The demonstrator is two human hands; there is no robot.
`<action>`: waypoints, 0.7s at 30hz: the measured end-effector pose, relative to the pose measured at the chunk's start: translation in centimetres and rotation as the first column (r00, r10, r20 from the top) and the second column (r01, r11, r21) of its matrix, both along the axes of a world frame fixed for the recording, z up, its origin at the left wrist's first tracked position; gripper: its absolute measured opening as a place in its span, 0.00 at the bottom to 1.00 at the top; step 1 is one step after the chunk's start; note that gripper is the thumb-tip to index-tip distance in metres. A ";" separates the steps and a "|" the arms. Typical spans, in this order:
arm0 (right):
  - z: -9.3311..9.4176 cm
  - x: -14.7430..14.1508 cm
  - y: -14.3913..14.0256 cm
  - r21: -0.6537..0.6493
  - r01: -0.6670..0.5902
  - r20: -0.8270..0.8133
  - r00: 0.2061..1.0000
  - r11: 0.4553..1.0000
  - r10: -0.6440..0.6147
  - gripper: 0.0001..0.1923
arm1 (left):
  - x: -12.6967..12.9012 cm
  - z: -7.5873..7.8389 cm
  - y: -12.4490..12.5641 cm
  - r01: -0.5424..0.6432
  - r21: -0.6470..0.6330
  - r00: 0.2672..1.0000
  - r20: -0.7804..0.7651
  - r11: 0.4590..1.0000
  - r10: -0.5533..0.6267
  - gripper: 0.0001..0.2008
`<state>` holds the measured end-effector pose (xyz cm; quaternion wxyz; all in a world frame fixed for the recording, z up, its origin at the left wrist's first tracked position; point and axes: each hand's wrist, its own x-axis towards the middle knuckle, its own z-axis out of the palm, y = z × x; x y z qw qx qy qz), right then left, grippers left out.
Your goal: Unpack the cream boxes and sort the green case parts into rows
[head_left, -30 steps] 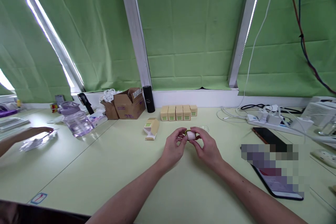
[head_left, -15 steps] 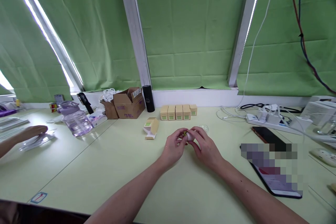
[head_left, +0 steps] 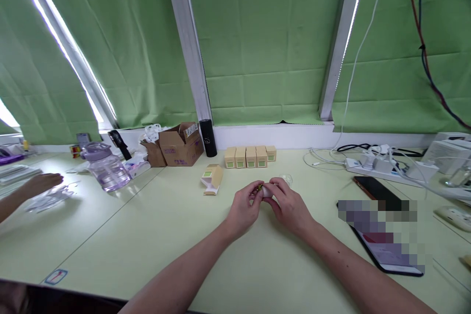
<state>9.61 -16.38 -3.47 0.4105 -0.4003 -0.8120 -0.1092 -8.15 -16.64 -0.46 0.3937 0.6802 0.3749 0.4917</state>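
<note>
Both hands meet over the table around a small whitish, rounded item (head_left: 266,191) with a yellow-green end; its kind is too small to make out. The fingers of my left hand (head_left: 245,206) pinch the yellow-green end. My right hand (head_left: 290,206) is closed round the pale body, covering much of it. Just beyond my right fingers lies a clear, round plastic piece (head_left: 287,179). To the left of my hands an opened small cardboard box (head_left: 212,179) rests on its side, flap towards me. Several closed small boxes (head_left: 246,157) stand in a row behind.
A purple water jug (head_left: 106,167), a brown carton (head_left: 181,146) and a black cylinder (head_left: 208,138) stand at the back left. On the right are a tablet (head_left: 386,250), a phone (head_left: 379,191) and a power strip (head_left: 382,172) with cables. Another person's hand (head_left: 44,184) is over plastic bags at far left.
My hands stay nearly in place, with slight finger shifts around the small item. At far left, the other person's hand has lifted off the plastic bags a little.
</note>
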 end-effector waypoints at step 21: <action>0.5 -1.0 0.3 0.034 0.090 0.108 0.990 0.995 -0.093 0.16 | 0.5 0.0 0.3 -0.093 0.027 0.984 -0.150 0.995 0.096 0.14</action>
